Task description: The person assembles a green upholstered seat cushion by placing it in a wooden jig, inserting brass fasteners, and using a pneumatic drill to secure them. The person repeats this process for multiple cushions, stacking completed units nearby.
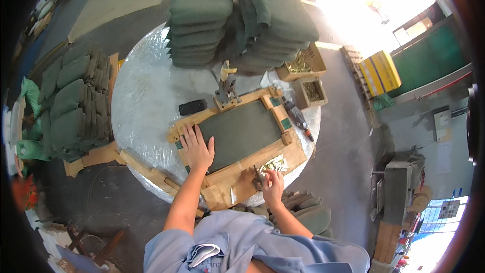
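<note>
A dark green padded panel (244,130) lies flat inside a wooden frame jig (250,163) on the round table. My left hand (198,147) rests with its fingers spread on the panel's left end and the frame's edge beside it. At the near right of the jig, my right hand (273,186) has its fingers drawn together beside a small pile of shiny brass-coloured metal pieces (275,165). What those fingers hold, if anything, is too small to make out. A dark brownish object (257,178) stands just left of them. A toggle clamp (227,88) sits on the jig's far side.
Tall stacks of green panels (199,17) stand at the table's far side, with more panels (76,98) at left. Two boxes of brass-coloured parts (313,92) sit at the table's right edge, near a power screwdriver (297,117). A black case-like object (192,107) lies left of the clamp.
</note>
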Demonstrator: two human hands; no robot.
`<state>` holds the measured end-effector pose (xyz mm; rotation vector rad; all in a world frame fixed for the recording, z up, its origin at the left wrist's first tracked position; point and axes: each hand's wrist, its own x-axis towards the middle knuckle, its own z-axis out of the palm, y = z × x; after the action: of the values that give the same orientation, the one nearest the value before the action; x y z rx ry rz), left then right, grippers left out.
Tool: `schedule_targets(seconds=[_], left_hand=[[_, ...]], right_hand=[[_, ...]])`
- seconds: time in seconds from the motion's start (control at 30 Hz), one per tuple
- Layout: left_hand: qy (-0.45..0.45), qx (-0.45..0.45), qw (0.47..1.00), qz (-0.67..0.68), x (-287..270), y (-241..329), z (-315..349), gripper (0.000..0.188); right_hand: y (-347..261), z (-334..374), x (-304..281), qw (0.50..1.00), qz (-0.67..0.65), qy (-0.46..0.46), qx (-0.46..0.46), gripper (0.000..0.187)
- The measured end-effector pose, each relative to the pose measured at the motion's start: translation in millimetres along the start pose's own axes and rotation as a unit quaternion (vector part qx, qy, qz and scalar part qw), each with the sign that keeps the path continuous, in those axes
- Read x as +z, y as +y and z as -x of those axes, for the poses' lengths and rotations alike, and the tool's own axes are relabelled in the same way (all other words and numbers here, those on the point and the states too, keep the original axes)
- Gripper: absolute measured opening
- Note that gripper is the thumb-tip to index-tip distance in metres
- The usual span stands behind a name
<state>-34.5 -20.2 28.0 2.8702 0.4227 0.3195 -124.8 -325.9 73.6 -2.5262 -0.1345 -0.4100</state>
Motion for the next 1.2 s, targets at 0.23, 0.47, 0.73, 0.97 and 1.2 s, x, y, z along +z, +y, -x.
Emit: schedule_targets(seconds=[0.23,0.47,0.73,0.97,1.2], left_hand=[[0.001,0.024,0.999,-0.044,9.4,-2.6,2.0,0.079],[0.018,0.024,0.999,-0.046,13.5,-8.5,0.3,0.078],[-0.024,0.031,0.997,-0.068,15.0,1.0,-0.8,0.078],[-0.021,0.023,0.999,-0.04,12.8,-1.8,2.1,0.077],[0.004,0.01,1.0,-0.022,10.7,-0.7,5.2,0.076]], right_hand=[[-2.1,-11.8,39.4,0.944,-0.224,-0.065,0.234,0.008],[-4.1,-7.1,12.5,0.895,-0.369,-0.086,0.238,0.016],[-11.1,-29.1,54.3,0.973,-0.082,-0.088,0.197,0.022],[-8.4,-37.1,65.6,0.968,-0.133,-0.092,0.194,0.03],[-5.0,-31.8,61.3,0.96,-0.163,-0.106,0.203,0.031]])
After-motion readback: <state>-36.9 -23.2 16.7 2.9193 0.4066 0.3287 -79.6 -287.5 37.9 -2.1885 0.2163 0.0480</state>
